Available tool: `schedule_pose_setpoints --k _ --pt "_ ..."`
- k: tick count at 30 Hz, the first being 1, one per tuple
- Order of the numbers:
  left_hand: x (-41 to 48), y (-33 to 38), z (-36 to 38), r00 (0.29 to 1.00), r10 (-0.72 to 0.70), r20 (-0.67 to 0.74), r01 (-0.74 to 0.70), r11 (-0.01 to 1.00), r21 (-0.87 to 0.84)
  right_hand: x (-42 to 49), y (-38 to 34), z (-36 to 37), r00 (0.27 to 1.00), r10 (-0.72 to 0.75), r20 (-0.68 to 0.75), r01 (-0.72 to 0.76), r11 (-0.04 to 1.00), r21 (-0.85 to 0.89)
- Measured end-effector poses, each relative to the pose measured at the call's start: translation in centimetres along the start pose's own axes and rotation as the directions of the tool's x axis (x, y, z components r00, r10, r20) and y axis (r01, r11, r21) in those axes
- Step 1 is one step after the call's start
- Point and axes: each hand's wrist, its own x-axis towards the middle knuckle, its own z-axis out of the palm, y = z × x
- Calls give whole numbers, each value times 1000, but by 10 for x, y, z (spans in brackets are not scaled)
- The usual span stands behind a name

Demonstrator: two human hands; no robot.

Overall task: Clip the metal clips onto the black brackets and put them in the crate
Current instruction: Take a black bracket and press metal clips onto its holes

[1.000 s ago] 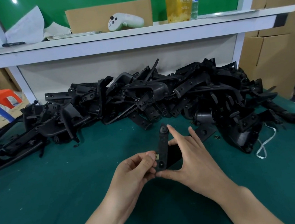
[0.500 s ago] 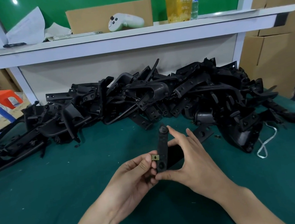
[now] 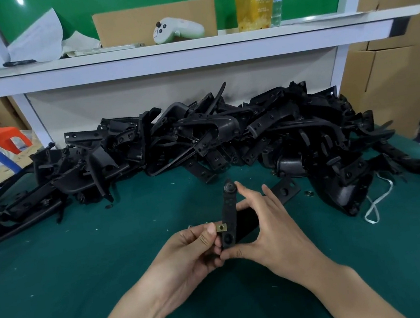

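The clip (image 3: pixel 221 227), a small brass-coloured square of metal with a hole in its face, sits at the left edge of the bracket (image 3: pixel 229 214), just above the round hole at the bracket's lower end. The left hand (image 3: pixel 190 252) pinches it between thumb and forefinger, the other fingers curled below. It looks to be lined up so it can slide sideways onto the edge, but I cannot tell how far on it already is.

The bracket is a narrow, matte black strip with a round knob at its top, held upright and edge-on above the table (image 3: pixel 85 264). The right hand (image 3: pixel 271 227) steadies it: the thumb braces the lower end and the forefinger stretches up the right side towards the knob, with the remaining fingers spread loosely behind. That grip likely keeps the strip from twisting against the push from the left.

Beyond the bracket lies a long pile of brackets (image 3: pixel 201 139), tangled and waiting their turn. To the right of the bracket a spare clip (image 3: pixel 309 193) lies on the table, and further right a white cord (image 3: pixel 374 208). No crate is in view.
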Motion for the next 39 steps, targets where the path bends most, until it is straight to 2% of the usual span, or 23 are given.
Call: schedule_pose_setpoints --k 5,16,24,27,28,29,31,33,34,35,36,38,39 --pt "2 -1 -4 999 -33 -6 34 999 22 -1 0 0 999 8 43 -6 999 -32" --pt "1 -1 0 1000 -20 -2 20 994 106 1 -1 2 999 -32 40 34 998 -55" --pt "2 -3 -2 999 -35 -31 39 988 152 1 3 0 993 -46 106 56 994 -89" --pt "3 -4 0 998 -12 -60 24 979 203 0 5 3 997 -8 80 12 999 -52" --pt "3 -3 0 996 35 -81 -11 962 273 1 5 4 998 8 63 -6 999 -40" --pt "2 -1 -1 987 119 -106 -70 924 377 2 5 5 999 21 43 -19 999 -32" --pt "2 4 -8 920 358 -162 -190 765 615 4 7 7 999 45 -18 -45 999 -22" --pt "0 7 -22 814 558 -159 -174 496 851 5 12 5 994 86 -73 -88 996 -29" --pt "-1 8 -28 802 588 -105 -106 313 944 6 16 3 989 118 -93 -120 992 -25" --pt "-1 7 -33 830 555 -53 -37 148 988 6 19 2 982 153 -109 -155 988 -12" --pt "-1 4 -37 872 488 -24 13 27 1000 6 21 1 975 189 -117 -189 982 8" --pt "3 -6 -39 927 376 -9 62 -129 990 6 23 1 962 249 -108 -245 968 46" --pt "5 -9 -38 931 364 -5 70 -167 983 6 23 1 959 266 -94 -262 964 54"
